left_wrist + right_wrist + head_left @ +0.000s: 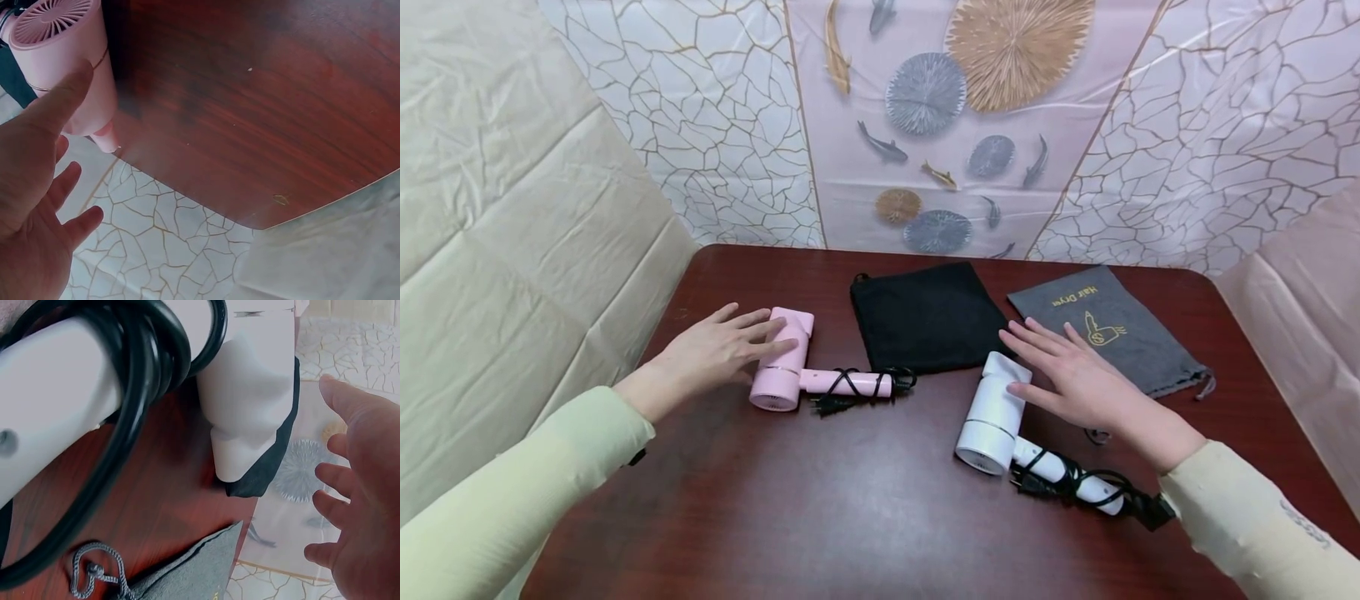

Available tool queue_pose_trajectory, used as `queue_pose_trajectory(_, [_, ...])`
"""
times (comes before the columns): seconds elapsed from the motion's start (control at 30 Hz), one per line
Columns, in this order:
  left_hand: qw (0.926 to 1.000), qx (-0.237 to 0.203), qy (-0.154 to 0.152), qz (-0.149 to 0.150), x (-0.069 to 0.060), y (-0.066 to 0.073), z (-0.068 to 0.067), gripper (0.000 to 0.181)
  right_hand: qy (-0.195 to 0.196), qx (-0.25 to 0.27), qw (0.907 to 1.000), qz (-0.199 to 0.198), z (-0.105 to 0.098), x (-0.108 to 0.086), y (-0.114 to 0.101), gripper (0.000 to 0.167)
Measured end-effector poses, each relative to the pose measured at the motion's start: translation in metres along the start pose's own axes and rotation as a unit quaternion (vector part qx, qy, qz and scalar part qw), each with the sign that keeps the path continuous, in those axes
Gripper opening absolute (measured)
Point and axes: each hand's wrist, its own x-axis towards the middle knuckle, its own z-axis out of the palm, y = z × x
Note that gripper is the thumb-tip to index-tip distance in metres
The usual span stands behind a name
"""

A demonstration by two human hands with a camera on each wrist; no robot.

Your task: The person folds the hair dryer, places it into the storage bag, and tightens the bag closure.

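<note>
A pink hair dryer lies on the table left of the middle, a black cord wound round its handle. Over its nozzle end my left hand spreads its fingers; whether they touch it I cannot tell. In the left wrist view the thumb overlaps the pink body. To the right lies a white hair dryer, its handle also wrapped in black cord. My right hand stretches its fingers beside and above the white nozzle. In the right wrist view a gap shows between this hand and the white body.
Behind the dryers lies a flat black pouch. A grey drawstring bag printed "Hair Dryer" is at the back right, partly behind my right hand. The dark red wooden table meets a patterned cloth backdrop at its far edge.
</note>
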Motion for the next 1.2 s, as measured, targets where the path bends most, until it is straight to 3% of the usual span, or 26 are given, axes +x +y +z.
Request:
queue_pose_trajectory(0.4, [0.9944,-0.104,0.016,-0.014,-0.022,0.007,0.006,0.081,-0.006,0.005,0.9999,-0.010,0.001,0.011,-0.012,0.074])
queue_pose_trajectory(0.63, [0.9908,-0.127,0.042,-0.017,-0.033,0.015,0.017,0.077,-0.012,0.005,0.9998,-0.012,0.004,0.014,-0.012,0.073])
queue_pose_trajectory(0.93, [0.9876,-0.132,0.085,-0.005,-0.040,0.022,0.029,0.076,-0.019,0.021,0.9995,-0.011,0.003,0.014,-0.013,0.073])
queue_pose_trajectory(1.2, [0.9930,-0.058,0.091,0.050,-0.037,0.016,0.025,0.085,-0.005,0.024,0.9991,-0.034,0.003,0.017,-0.015,0.069])
